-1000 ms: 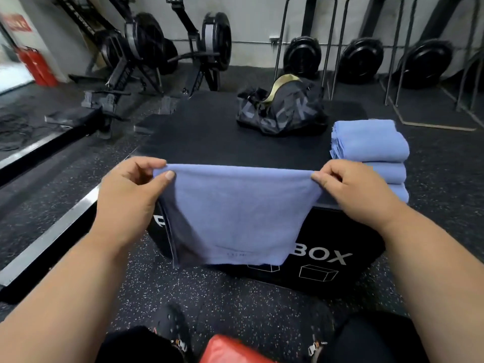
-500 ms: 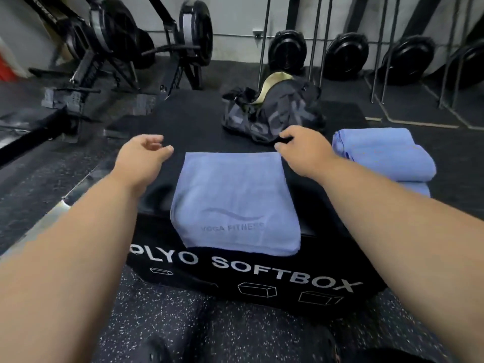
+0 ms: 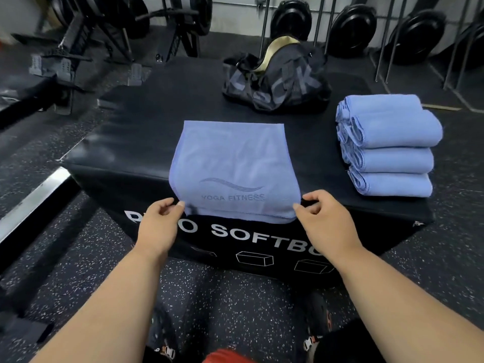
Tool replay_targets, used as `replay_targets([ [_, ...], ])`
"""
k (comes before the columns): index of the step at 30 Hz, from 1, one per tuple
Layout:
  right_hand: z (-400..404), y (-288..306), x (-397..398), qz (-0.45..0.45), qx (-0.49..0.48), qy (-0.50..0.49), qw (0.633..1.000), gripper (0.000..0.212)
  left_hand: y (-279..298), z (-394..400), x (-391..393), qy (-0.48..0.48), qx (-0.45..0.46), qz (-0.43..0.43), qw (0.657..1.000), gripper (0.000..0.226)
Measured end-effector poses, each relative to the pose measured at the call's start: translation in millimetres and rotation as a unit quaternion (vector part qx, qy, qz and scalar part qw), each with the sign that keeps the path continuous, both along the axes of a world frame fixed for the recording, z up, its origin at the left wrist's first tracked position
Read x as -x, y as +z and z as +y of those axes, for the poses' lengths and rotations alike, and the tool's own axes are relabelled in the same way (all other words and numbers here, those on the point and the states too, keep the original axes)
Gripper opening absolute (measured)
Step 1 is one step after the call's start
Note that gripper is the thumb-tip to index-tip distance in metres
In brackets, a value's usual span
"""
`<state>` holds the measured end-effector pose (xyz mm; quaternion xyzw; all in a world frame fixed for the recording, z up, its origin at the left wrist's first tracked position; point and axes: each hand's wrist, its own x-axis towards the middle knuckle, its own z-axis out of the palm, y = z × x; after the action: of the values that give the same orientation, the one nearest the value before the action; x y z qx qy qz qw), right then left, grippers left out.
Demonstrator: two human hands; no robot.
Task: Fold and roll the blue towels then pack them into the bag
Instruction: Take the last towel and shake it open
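Folded blue terry towel with grey "YOGA FITNESS" print (image 3: 233, 169) lies flat on the black padded plyo soft box (image 3: 125, 142), its near hem draped just over the box's front edge. Left hand (image 3: 157, 226) pinches the near-left corner between thumb and fingers; right hand (image 3: 324, 221) pinches the near-right corner, hands set apart at towel width.

Handling judgement: light, limp cloth, non-slip pile, nothing fragile; it should roll best from the near hem, gripped at both corners to keep the edges square.

Room: bare box top lies left of and beyond the towel. Stack of four rolled blue towels (image 3: 390, 150) sits well apart at right; black mesh duffel bag (image 3: 277, 79) sits at the far side.
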<state>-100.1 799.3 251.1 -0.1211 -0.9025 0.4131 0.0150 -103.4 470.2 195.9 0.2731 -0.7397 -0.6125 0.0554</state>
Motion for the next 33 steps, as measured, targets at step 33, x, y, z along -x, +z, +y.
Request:
replay_targets([
  [33,-12.4,-11.4,5.6,0.025,0.351,-0.004,0.936,0.029,13.2,7.5,21.3,0.004,-0.151,0.076,0.986,0.013],
])
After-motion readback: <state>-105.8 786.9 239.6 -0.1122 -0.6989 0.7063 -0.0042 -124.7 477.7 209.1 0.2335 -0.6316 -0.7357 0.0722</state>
